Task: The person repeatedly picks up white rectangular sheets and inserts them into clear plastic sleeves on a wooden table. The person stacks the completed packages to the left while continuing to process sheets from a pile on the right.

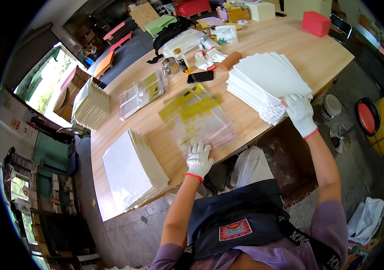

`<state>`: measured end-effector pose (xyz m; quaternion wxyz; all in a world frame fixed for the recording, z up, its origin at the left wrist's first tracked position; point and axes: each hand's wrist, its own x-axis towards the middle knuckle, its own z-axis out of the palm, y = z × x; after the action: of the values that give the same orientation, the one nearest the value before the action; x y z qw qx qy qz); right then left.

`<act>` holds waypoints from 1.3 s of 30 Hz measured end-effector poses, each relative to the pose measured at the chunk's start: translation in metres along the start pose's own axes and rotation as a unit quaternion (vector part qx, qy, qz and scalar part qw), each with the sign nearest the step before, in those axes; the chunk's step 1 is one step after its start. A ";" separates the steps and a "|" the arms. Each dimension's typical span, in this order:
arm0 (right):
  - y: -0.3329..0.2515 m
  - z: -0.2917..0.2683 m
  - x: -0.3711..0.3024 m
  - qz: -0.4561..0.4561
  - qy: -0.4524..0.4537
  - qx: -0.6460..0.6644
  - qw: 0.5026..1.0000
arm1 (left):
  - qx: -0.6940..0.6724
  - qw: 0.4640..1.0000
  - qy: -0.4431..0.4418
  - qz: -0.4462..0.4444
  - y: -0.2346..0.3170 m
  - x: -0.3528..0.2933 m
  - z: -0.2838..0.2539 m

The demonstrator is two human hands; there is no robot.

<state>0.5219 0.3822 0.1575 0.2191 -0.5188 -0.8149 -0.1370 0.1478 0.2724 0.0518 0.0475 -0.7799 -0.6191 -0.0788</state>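
Note:
My left hand point(199, 160), in a white knit glove with a red cuff, is at the near edge of a pile of clear plastic bags point(219, 123) with yellow-green printed bands. Its fingers are bent onto the bag's edge. To the right, my gloved right hand point(299, 113) grips the near right corner of the top sheets in a fanned stack of white paper sheets point(266, 76), thumb toward the stack. How many sheets it pinches is hidden. A neat stack of white packs with a glossy top point(126, 166) lies left of my left hand.
Farther back lie more clear bags point(143, 92), a black phone point(200, 77), a bottle point(181, 60), a glass jar point(170, 66), spare gloves point(210, 58) and a brown roll point(230, 60). Another tall stack point(91, 105) stands at the left edge. A red-seated stool point(366, 117) is off the right side.

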 end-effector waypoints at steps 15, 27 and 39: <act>0.062 0.058 -0.052 0.498 0.013 0.693 0.521 | 0.011 0.987 -0.073 -0.144 0.018 0.002 -0.030; -0.053 0.006 -0.107 0.376 -0.184 0.780 0.465 | -0.116 0.978 0.059 -0.163 -0.034 -0.028 0.005; -0.100 0.044 -0.131 0.494 -0.106 0.785 0.358 | -0.235 0.947 0.139 -0.168 -0.043 -0.036 -0.006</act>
<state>0.4695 0.2565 0.0544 0.4671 -0.4305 -0.1659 0.7543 0.0971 0.2465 0.0502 -0.0654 -0.6348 -0.6924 -0.3367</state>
